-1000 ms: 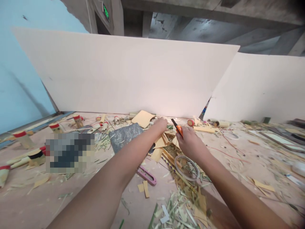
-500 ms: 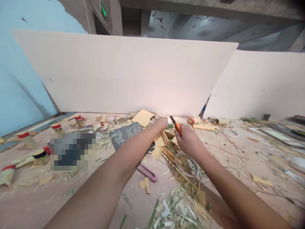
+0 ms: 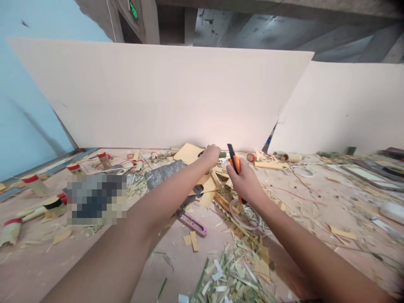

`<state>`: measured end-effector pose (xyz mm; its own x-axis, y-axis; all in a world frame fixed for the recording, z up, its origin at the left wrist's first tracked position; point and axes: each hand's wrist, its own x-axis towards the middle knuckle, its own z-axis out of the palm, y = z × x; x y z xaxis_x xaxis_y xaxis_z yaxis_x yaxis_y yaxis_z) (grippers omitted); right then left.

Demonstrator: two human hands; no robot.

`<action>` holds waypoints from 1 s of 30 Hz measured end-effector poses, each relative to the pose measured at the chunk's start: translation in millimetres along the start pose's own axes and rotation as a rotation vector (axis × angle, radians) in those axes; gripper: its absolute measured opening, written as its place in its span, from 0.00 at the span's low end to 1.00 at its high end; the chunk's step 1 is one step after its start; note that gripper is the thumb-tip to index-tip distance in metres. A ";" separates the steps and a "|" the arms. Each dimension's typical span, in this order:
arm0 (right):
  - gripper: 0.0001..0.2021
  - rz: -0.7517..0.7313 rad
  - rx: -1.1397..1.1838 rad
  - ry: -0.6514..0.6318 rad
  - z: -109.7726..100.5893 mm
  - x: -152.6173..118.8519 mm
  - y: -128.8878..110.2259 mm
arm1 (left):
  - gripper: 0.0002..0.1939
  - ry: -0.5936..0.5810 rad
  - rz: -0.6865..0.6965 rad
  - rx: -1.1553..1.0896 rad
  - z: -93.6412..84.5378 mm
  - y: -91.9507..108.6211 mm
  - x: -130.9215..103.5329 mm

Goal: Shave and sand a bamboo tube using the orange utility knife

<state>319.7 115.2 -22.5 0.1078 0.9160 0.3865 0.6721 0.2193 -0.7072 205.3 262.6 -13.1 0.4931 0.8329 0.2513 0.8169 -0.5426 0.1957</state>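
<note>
My left hand (image 3: 212,155) is closed around a short green bamboo piece (image 3: 222,155), whose end sticks out on the right side of the fist. Most of that piece is hidden by my fingers. To the right, my right hand (image 3: 248,179) grips an orange utility knife (image 3: 235,162), its dark blade pointing up and away. The blade is apart from the bamboo. Beneath the hands lie yellow card scraps (image 3: 208,185), a roll of tape (image 3: 245,214) and a pink slotted tool (image 3: 192,223). A dark grey slab (image 3: 164,173) is partly covered by my left forearm.
Several bamboo figures with red tops (image 3: 33,185) stand or lie at the left. A white board (image 3: 164,97) rises behind the work surface. Bamboo shavings (image 3: 230,269) are heaped in front. Red wire (image 3: 293,195) and a framed tablet-like thing (image 3: 369,176) lie at the right.
My left hand has risen slightly with the bamboo piece. The knife has turned more upright in my right hand, and its blade tip is higher.
</note>
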 end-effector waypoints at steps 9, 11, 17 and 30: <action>0.23 0.167 0.608 -0.092 12.9 -12.9 -9.7 | 0.20 -0.025 -0.083 -0.323 -41.4 -17.5 -94.9; 0.25 0.183 0.668 -0.166 18.6 -20.2 -14.5 | 0.22 -0.040 -0.057 -0.371 -44.9 -9.8 -131.7; 0.25 0.188 0.705 -0.385 30.2 -43.8 -33.1 | 0.17 -0.169 -0.126 -0.323 -92.0 -49.1 -226.8; 0.23 0.162 0.435 -0.542 35.5 -58.5 -38.6 | 0.18 -0.419 -0.784 0.221 -137.6 -216.4 -306.8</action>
<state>261.4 65.1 -38.9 -0.2740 0.9617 -0.0127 0.3130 0.0766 -0.9467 -163.9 109.6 -2.2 -0.1935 0.9488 -0.2497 0.9809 0.1918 -0.0314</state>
